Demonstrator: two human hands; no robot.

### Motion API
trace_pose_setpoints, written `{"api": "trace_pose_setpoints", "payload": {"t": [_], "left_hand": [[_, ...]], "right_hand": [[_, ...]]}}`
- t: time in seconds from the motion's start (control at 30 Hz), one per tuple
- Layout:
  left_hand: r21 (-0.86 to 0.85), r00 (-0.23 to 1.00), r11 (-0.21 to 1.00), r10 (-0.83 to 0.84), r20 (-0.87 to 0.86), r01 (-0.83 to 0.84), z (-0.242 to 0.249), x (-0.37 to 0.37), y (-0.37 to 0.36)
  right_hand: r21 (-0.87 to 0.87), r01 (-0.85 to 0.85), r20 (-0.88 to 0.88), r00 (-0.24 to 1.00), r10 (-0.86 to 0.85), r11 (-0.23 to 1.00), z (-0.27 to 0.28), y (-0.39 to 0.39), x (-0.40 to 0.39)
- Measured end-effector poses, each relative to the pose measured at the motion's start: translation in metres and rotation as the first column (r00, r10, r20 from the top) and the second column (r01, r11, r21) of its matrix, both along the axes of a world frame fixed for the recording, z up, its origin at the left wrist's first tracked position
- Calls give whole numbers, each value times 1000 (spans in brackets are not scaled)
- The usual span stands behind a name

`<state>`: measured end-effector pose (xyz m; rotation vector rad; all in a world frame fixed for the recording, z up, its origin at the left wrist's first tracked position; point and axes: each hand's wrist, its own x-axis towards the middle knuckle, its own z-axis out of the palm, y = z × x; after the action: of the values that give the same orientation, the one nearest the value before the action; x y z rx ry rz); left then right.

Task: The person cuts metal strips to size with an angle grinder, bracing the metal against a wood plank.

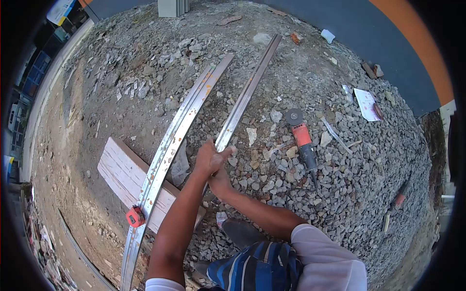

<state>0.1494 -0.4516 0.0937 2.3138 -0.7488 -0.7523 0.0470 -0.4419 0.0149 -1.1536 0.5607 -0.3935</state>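
Observation:
A narrow metal channel slants up and away over the gravel, its near end between my two hands. My left hand is wrapped round it, and my right hand grips it just below, the two hands close together. To the left lies a wider metal profile with rust spots, resting across a pale wooden board. A red tape measure sits on that profile's lower part. Right of my hands, a red and black angle grinder lies on the stones.
Grey gravel covers the ground on the right, with paper scraps on it. A grey and orange wall stands at the upper right. A dark curved strip lies at the lower left. A pale block stands at the top.

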Motion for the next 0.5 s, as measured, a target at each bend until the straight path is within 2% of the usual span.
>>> {"api": "trace_pose_setpoints", "payload": {"t": [0.03, 0.1, 0.13, 0.17, 0.23, 0.3, 0.37, 0.4, 0.5], "left_hand": [[1, 1000, 1000, -2, -3, 2, 6, 0, 6], [-299, 996, 953, 69, 64, -46, 24, -5, 34], [-262, 995, 965, 55, 87, -30, 36, -11, 57], [-225, 993, 974, 39, 113, -13, 42, -18, 83], [17, 991, 998, -66, 118, 65, 36, -35, 132], [226, 996, 973, -57, 75, 39, 34, -57, 159], [238, 995, 971, -16, 97, -8, 31, -71, 162], [252, 993, 966, 27, 118, -57, 31, -76, 161], [297, 980, 954, -16, 197, -44, 17, -67, 137]], "right_hand": [[1, 2, -3, 1000, -2, 1000, -1, -10, 2], [99, -59, -41, 997, 63, 993, 2, -34, 6], [248, -12, -29, 999, 20, 969, 2, -42, 11], [249, -9, -22, 1000, 15, 969, 1, -54, 18], [252, -44, 32, 999, 37, 967, 1, -87, 30], [276, -107, -1, 994, 112, 955, 21, -128, 37], [188, -40, -75, 996, 55, 981, 16, -164, 56], [243, -3, -79, 997, 23, 970, 10, -181, 64], [290, -27, -43, 998, 41, 957, 32, -215, 73]]}}
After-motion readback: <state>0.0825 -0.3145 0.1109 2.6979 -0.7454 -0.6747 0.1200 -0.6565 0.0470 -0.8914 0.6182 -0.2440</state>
